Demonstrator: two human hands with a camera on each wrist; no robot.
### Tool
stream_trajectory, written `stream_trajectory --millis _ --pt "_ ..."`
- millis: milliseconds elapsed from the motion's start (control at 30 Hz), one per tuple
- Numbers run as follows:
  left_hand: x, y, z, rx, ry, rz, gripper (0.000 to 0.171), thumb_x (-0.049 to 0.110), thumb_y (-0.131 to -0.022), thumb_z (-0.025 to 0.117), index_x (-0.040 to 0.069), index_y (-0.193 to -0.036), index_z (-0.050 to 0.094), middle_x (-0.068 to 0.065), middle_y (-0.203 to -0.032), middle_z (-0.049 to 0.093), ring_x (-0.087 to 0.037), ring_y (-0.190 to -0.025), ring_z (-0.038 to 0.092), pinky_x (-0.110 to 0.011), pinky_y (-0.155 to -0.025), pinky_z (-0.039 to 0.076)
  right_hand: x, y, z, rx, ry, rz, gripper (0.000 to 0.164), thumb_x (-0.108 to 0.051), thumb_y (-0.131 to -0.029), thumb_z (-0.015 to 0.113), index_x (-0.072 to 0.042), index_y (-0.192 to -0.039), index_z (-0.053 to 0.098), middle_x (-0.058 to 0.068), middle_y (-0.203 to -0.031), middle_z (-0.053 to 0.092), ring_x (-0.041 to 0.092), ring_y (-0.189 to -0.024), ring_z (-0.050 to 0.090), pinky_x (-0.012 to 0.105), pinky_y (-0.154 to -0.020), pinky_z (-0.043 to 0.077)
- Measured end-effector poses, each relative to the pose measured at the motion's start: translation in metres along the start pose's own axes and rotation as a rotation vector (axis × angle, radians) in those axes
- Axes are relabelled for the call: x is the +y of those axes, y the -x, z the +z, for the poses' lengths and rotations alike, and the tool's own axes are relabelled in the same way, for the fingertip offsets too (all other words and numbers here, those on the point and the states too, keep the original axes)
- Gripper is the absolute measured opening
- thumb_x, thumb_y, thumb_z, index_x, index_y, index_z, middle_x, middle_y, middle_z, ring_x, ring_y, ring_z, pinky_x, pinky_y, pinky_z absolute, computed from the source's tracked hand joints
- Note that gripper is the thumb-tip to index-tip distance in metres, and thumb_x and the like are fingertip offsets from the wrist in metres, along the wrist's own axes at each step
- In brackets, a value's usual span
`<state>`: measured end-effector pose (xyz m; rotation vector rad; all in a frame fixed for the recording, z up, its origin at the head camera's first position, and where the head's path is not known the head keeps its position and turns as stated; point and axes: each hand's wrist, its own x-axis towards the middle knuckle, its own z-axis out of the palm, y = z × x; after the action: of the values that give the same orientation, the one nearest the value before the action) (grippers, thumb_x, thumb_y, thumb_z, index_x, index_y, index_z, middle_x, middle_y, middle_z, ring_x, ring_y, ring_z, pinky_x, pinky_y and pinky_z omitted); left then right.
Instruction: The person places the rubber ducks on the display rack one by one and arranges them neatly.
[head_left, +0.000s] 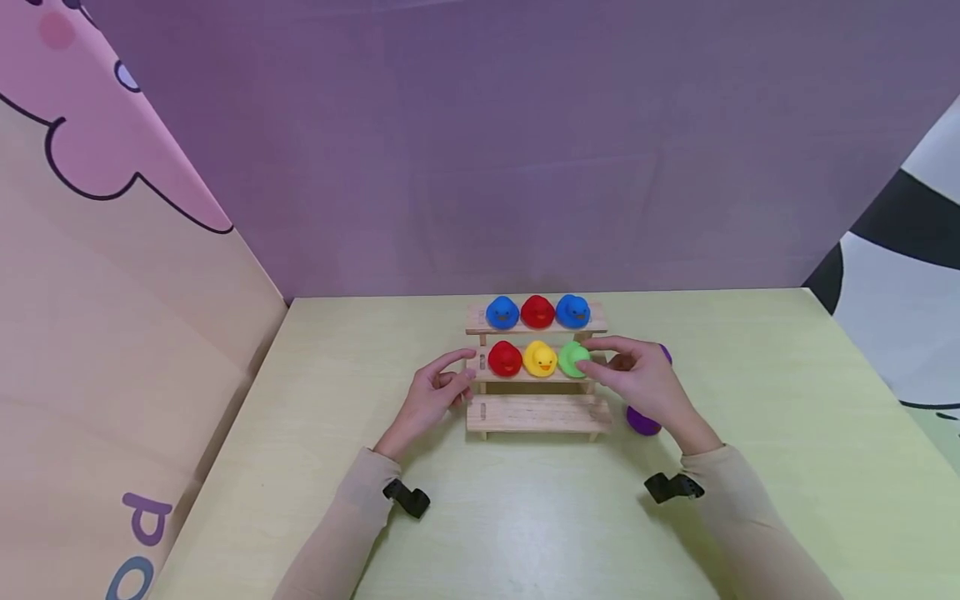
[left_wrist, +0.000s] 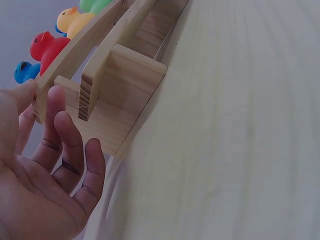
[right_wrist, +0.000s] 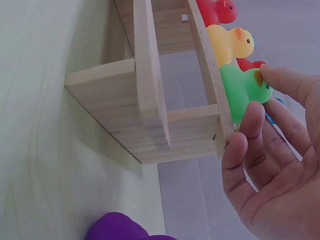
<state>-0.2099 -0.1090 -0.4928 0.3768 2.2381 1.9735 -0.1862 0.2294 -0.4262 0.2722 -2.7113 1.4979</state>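
A three-tier wooden stand (head_left: pixel 538 414) holds small rubber ducks. My left hand (head_left: pixel 432 395) holds the left end of its middle tier, thumb and forefinger at the board's edge and the other fingers loosely bent. At the right end of that tier, my right hand (head_left: pixel 643 379) pinches a green duck (right_wrist: pixel 240 90) between thumb and fingers. The duck sits on the board, beside a yellow duck (head_left: pixel 540 358) and a red duck (head_left: pixel 505 358). On the top tier stand a blue duck (head_left: pixel 502 312), another red duck (head_left: pixel 537 312) and a second blue duck (head_left: pixel 573 311).
A purple object (head_left: pixel 642 421) lies on the table right of the stand, partly behind my right hand. More purple (head_left: pixel 666 354) shows past that hand. The bottom tier is bare. A purple backdrop (head_left: pixel 525 150) rises behind the pale wooden table (head_left: pixel 360 358).
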Motion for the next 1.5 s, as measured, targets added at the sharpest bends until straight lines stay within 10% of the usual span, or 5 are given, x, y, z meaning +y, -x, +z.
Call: stream_trajectory --millis 800,1133,1500 --pt "-0.003 -0.001 0.006 -0.020 -0.004 0.002 0.039 0.020 -0.108 0.066 0.014 -0.147 0.064 -0.022 -0.081 0.070 -0.020 -0.071 0.059 -0.023 -0.067 0.050 0.009 0.011 -0.017 0.068 0.016 0.000 0.037 -0.038 -0.103 0.072 -0.017 -0.134 0.075 0.008 -0.101 0.080 0.016 -0.074 0.072 0.027 -0.059 0.045" --pt "-0.001 0.000 0.003 0.011 -0.013 0.000 0.038 0.023 -0.107 0.067 0.018 -0.145 0.066 -0.019 -0.081 0.071 -0.022 -0.071 0.058 -0.024 -0.066 0.050 0.019 0.013 -0.044 0.110 0.050 0.038 0.042 -0.044 -0.104 0.068 -0.015 -0.135 0.074 -0.026 -0.102 0.072 0.010 -0.081 0.075 0.023 -0.074 0.057" --pt "0.001 0.004 0.001 0.046 -0.052 0.004 0.037 0.020 -0.106 0.068 0.017 -0.143 0.068 -0.020 -0.106 0.070 -0.023 -0.068 0.056 -0.025 -0.065 0.051 0.038 0.028 -0.058 0.021 0.120 0.035 0.040 -0.035 -0.103 0.073 -0.009 -0.133 0.074 0.012 -0.130 0.076 0.008 -0.086 0.071 0.022 -0.075 0.054"
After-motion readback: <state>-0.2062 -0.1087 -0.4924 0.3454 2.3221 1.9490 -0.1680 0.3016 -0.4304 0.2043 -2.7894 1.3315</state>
